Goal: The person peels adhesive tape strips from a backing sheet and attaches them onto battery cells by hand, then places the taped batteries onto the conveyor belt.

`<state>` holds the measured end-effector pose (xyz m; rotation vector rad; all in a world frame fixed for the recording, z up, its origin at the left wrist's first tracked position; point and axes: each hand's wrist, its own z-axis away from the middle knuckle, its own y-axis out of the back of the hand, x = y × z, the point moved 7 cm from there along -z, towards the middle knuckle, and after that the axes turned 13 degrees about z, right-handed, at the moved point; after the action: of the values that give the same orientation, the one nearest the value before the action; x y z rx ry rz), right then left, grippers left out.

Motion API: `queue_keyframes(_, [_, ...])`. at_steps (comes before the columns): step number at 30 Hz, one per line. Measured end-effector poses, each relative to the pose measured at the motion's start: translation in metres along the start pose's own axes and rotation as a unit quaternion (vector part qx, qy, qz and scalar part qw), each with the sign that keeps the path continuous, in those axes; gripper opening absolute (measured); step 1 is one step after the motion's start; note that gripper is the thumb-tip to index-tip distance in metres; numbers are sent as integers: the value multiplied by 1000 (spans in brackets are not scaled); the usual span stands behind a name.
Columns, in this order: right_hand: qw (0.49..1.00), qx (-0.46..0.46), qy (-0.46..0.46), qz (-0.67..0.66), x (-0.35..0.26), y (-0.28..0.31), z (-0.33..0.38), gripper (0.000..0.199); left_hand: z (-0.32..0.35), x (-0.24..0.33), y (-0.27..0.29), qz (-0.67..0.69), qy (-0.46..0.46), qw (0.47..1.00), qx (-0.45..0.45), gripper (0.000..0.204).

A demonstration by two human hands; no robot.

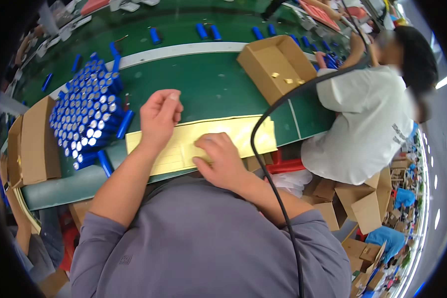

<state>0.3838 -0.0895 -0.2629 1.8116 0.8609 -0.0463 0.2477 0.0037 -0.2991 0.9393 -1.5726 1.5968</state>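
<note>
A long yellow sheet of peel-off strips [243,133] lies across the near edge of the green table [203,84]. My right hand [219,158] presses down on the sheet near its middle, fingers curled on its surface. My left hand [159,116] hovers just above the sheet's left part, thumb and fingers pinched together; whether a small strip is between them I cannot tell. A stack of blue cylindrical cells [87,111] lies on its side just left of my left hand.
An open cardboard box [275,62] sits at the back right. A person in a white shirt [370,124] works to my right. Loose blue cells [208,32] dot the far table. A cardboard box [35,144] stands at left. A black cable [265,169] crosses the sheet.
</note>
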Motion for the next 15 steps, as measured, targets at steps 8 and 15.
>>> queue_keyframes(8, [999,29,-18,9,2,-1,3,31,61,80,-46,-106,-169,969,-148,16])
queue_keyframes(15, [999,9,30,6,18,6,3,27,90,94,-14,-490,-324,792,-165,21])
